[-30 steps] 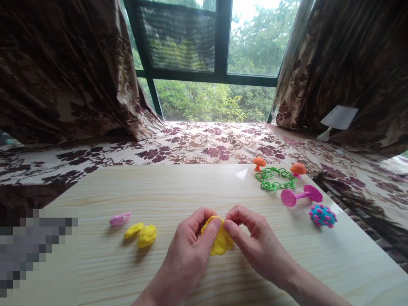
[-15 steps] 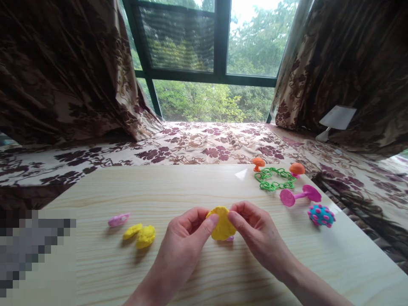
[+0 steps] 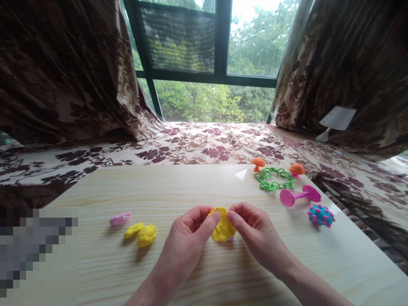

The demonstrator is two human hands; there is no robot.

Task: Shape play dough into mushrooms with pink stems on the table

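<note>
A flattened, roundish piece of yellow modelling clay [image 3: 223,229] is held up between my two hands. My left hand [image 3: 194,233] pinches its left edge, thumb on the near face. On the opposite edge my right hand [image 3: 253,229] grips it with thumb and fingers. The near face looks bumpy. Behind its lower edge a bit of pink [image 3: 230,239] peeks out, mostly hidden. Two yellow clay lumps, one smaller [image 3: 133,230] and one larger [image 3: 146,235], lie left of my hands, near a pink clay piece [image 3: 120,219].
On the table's [image 3: 159,182] right side are a green clay chain ring [image 3: 276,185], two orange-capped mushroom shapes [image 3: 259,163], a magenta dumbbell shape [image 3: 300,196] and a blue lump with pink dots [image 3: 321,215]. A white lamp [image 3: 338,117] stands beyond, by the curtain.
The yellow clay's near face has gone from smooth to bumpy between my fingers. Both hands stay nearly in place.
</note>
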